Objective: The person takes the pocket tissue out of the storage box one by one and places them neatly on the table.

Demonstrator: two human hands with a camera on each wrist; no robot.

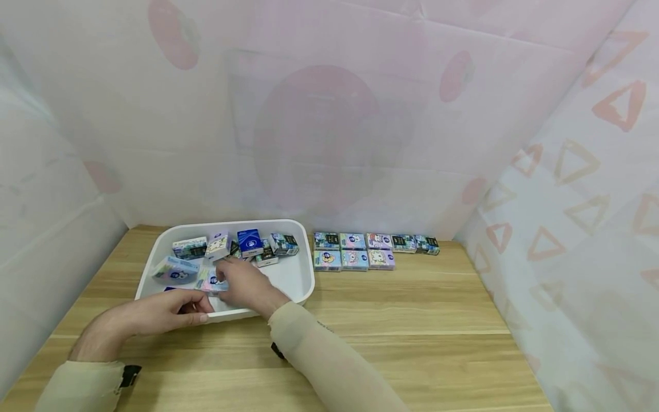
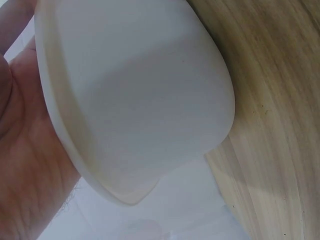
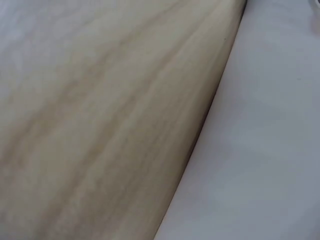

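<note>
A white plastic bin (image 1: pixel 307 280) holds several small patterned packets, which look like pocket tissue packs. My right hand (image 1: pixel 247 286) reaches into it, curled fingers and thumb at the right end of a pale blue and pink tissue pack (image 1: pixel 210 281), which it pinches. Over the bin's near left rim lies my left hand (image 1: pixel 159 312), fingers loosely bent, with no pack seen in it. The left wrist view shows the bin's outer wall (image 2: pixel 150 90) with the left palm (image 2: pixel 30 145) against its rim. Only table and bare white surface appear in the right wrist view.
Right of the bin, packs stand in two rows: a back row (image 1: pixel 352 241) ending in a dark pack (image 1: pixel 427 244), and a shorter front row (image 1: pixel 354 260). The wooden table (image 1: pixel 412 332) is bounded by white patterned sheets (image 1: pixel 329 189) behind and at both sides.
</note>
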